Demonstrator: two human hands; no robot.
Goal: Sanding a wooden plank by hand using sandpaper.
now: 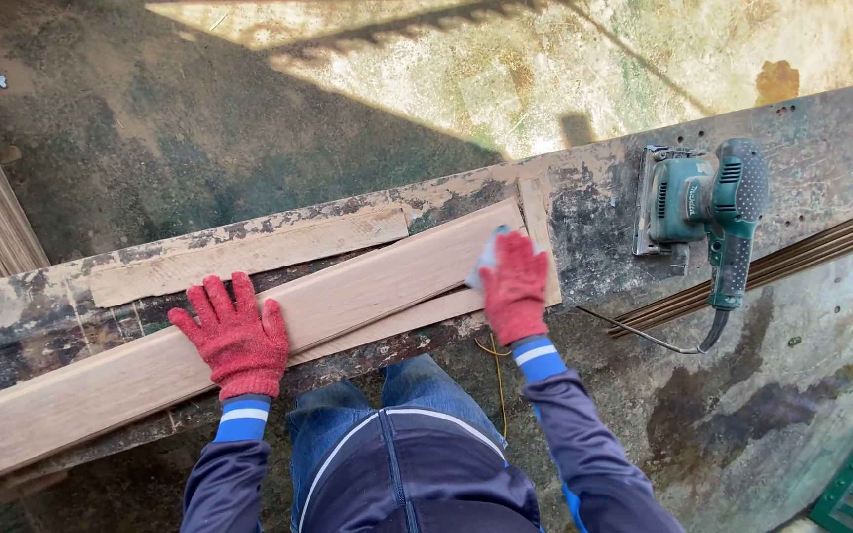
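The left hand (234, 339), fingers spread, pins the plank (249, 331) on the bench (604, 212) while the right hand (515, 286), fingers closed on a pale pad (486, 259), rubs near the plank's far end; judging by this, hand-sanding is underway and calls for steady strokes along the grain.

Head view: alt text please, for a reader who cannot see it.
Seen from above, a person in red gloves works at a worn bench: the left hand lies flat on a long pale plank, and the right hand presses a small pale pad near the plank's end. A green sander sits on the bench to the right.
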